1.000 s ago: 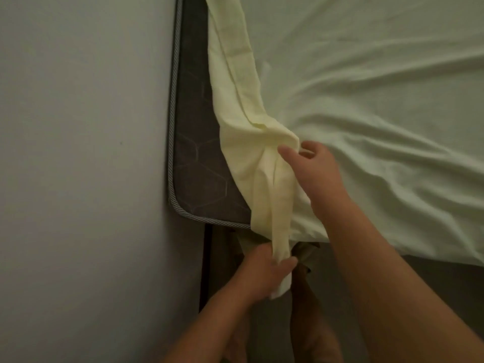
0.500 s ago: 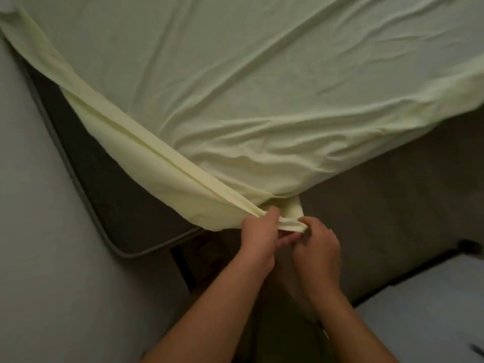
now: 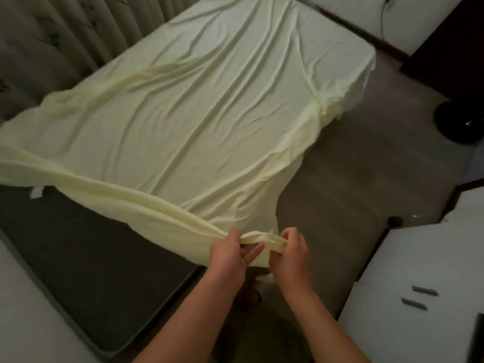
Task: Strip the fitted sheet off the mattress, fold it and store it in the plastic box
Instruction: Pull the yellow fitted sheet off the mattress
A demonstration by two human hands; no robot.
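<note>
The pale yellow fitted sheet (image 3: 209, 108) lies wrinkled over most of the bed, its near corner pulled off. The dark grey mattress (image 3: 78, 247) is bare at the near left. My left hand (image 3: 230, 254) and my right hand (image 3: 290, 251) both grip the sheet's bunched near corner, side by side, lifted just above the mattress corner. The sheet's far right corner hangs over the mattress edge. No plastic box is in view.
A curtain (image 3: 65, 30) hangs along the bed's far left side. White drawers with dark handles (image 3: 419, 294) stand at the right. A round black object (image 3: 461, 121) sits on the floor at the far right. A light wall (image 3: 31, 310) runs along the left.
The view has swung up and right, so the whole bed shows now. The sheet's corner has come further off, baring more mattress. Both hands keep their grip on the corner.
</note>
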